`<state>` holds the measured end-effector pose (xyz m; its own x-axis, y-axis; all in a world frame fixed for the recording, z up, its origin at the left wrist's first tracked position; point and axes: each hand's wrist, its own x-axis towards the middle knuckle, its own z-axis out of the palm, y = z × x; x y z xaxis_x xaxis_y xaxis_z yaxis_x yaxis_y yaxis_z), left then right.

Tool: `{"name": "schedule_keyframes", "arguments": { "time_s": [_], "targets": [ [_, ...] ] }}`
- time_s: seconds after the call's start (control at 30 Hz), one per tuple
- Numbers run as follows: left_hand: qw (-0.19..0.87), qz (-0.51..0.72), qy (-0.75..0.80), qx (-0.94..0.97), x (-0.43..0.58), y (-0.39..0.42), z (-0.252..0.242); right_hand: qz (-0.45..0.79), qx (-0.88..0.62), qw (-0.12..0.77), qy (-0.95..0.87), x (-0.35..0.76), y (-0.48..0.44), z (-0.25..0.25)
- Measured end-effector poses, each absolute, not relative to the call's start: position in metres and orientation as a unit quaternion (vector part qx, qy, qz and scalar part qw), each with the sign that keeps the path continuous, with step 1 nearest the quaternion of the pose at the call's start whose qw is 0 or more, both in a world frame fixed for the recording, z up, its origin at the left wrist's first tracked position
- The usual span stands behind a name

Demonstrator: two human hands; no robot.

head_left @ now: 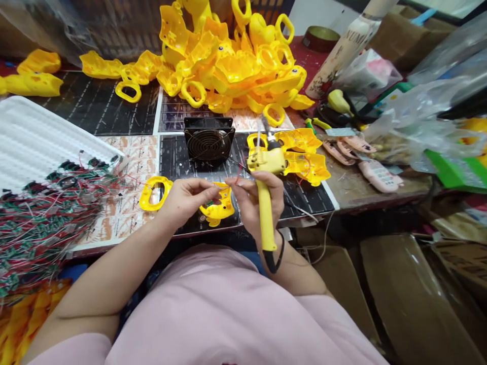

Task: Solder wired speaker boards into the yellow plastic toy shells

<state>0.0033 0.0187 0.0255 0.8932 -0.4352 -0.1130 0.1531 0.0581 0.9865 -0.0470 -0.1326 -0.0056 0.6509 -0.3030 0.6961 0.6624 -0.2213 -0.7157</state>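
My left hand is closed in a pinch on a thin red wire above a yellow plastic shell half. The fingertips of my right hand pinch near the same wire, and a yellow soldering gun rests in that hand, its handle pointing down and its tip pointing away from me. Left of the shell lies a yellow plastic handle ring, beside my left hand. More yellow shell halves, with red wires in one, lie to the right of the soldering gun.
A black fan stands just beyond my hands. Behind it is a heap of yellow shells. Wired circuit boards and a white ribbed tray fill the left side. Pink shells and a tall bottle are at the right.
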Motion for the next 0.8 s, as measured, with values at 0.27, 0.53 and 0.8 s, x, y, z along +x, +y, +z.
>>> {"name": "schedule_keyframes", "arguments": {
  "time_s": [0.27, 0.53, 0.8],
  "targets": [
    [0.839, -0.235, 0.133, 0.473, -0.001, 0.016, 0.054, -0.362, -0.699, 0.529, -0.316, -0.071, -0.143, -0.018],
    [0.832, -0.17, -0.007, 0.527, 0.015, 0.032, 0.088, -0.333, -0.813, 0.431, -0.207, -0.072, -0.167, -0.041],
    [0.624, -0.173, -0.164, 0.744, 0.041, 0.046, 0.031, -0.341, -0.844, 0.374, -0.179, -0.065, -0.164, -0.052]
  ]
}}
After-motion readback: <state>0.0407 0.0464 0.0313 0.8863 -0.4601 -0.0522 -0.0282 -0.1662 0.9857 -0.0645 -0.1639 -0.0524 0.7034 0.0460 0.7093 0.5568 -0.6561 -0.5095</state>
